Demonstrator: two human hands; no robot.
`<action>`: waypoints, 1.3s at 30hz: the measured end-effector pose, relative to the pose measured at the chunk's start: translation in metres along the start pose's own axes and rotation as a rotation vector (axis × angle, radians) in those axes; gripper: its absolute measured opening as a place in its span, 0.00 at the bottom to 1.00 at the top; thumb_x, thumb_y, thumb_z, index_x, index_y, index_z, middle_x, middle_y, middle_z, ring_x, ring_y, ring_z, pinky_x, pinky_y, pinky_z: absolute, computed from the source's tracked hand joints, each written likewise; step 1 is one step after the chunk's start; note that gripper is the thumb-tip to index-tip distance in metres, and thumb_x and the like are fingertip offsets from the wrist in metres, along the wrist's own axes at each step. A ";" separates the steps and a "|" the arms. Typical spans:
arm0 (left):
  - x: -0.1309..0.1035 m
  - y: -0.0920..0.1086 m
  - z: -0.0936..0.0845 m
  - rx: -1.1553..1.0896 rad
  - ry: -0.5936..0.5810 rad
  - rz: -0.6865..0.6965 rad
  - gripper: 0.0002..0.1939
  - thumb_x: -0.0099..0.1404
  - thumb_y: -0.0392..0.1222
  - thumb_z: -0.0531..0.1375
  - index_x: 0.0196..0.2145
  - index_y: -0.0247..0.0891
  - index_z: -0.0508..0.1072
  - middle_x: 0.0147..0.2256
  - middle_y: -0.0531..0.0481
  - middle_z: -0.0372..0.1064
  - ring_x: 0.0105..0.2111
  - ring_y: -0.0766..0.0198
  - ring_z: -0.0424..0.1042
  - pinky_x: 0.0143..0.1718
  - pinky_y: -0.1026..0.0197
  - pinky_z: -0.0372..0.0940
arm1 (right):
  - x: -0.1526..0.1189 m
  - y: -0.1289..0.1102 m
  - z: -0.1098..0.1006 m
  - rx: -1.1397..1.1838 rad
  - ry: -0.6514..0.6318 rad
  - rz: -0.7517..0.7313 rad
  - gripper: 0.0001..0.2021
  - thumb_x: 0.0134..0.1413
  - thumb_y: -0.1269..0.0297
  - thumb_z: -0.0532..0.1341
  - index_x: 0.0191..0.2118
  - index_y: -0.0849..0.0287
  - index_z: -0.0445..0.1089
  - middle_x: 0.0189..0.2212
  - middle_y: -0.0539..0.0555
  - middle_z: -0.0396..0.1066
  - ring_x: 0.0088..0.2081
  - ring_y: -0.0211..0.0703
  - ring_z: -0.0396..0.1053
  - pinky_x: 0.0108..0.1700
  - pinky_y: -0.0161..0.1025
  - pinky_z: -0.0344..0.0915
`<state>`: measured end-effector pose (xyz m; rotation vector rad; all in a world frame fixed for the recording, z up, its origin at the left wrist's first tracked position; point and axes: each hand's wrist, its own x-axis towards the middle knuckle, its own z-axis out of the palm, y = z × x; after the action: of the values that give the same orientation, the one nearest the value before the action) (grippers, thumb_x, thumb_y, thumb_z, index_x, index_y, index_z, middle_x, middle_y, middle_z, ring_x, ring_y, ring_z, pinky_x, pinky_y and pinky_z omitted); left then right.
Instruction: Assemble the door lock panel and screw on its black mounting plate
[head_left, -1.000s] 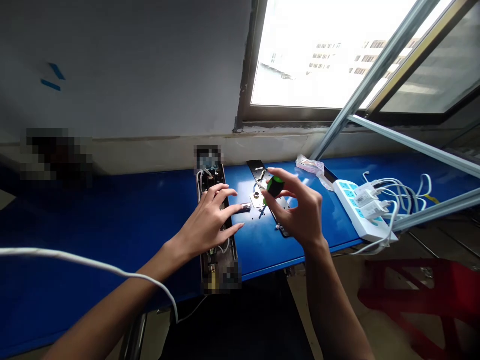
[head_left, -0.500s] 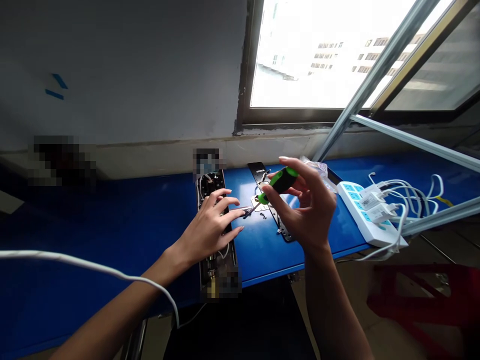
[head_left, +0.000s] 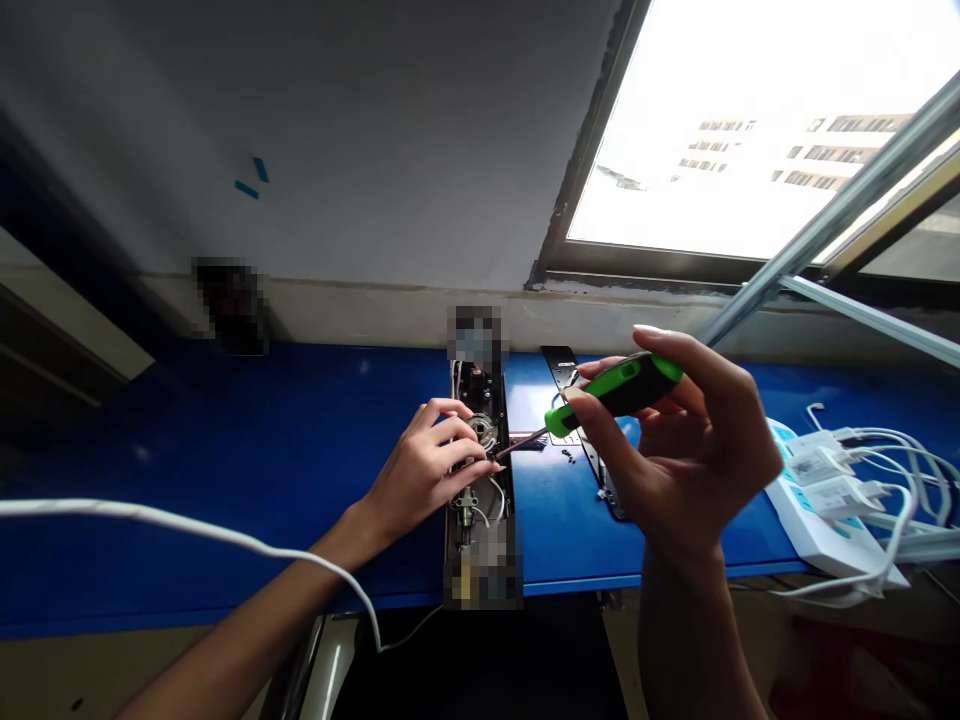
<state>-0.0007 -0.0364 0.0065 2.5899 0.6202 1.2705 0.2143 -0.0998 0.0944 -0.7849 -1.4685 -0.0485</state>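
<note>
Green and black, the screwdriver [head_left: 626, 385] is pinched in the right hand [head_left: 694, 450]; its tip has moved left, from just beside the opened dark housing [head_left: 481, 505] on the blue bench [head_left: 337, 410] to over it, so attention seems to be inside that unit. The left hand [head_left: 431, 455] arches there, fingertips near the tip; whether they pinch anything, I cannot tell. Print on the white adapters [head_left: 838, 493], far right, is unreadable.

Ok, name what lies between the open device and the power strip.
Head view: a dark strip, small dark bits, a pale plate and a dark panel on the table, the right hand and screwdriver above.
</note>
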 end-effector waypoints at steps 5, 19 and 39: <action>-0.008 -0.001 0.001 -0.163 0.056 -0.102 0.10 0.59 0.38 0.76 0.33 0.38 0.78 0.35 0.48 0.78 0.50 0.53 0.70 0.49 0.52 0.71 | -0.001 -0.002 0.007 0.042 0.011 0.006 0.30 0.49 0.77 0.74 0.57 0.50 0.75 0.40 0.51 0.81 0.39 0.48 0.83 0.37 0.46 0.86; -0.004 0.000 -0.001 -0.218 0.052 -0.222 0.12 0.58 0.42 0.77 0.29 0.39 0.78 0.31 0.48 0.78 0.50 0.50 0.71 0.50 0.48 0.70 | 0.001 -0.001 0.012 0.081 -0.087 -0.037 0.30 0.50 0.73 0.76 0.59 0.48 0.73 0.43 0.52 0.81 0.40 0.51 0.83 0.40 0.52 0.87; -0.021 -0.002 -0.001 0.000 0.075 -0.162 0.17 0.58 0.46 0.76 0.43 0.39 0.82 0.45 0.43 0.79 0.57 0.45 0.68 0.56 0.39 0.72 | -0.003 0.004 0.040 -0.101 -0.106 -0.207 0.32 0.47 0.71 0.78 0.58 0.46 0.73 0.41 0.50 0.81 0.34 0.45 0.79 0.33 0.45 0.80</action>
<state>-0.0133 -0.0441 -0.0079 2.4443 0.8249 1.3188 0.1810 -0.0780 0.0857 -0.7227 -1.6538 -0.2423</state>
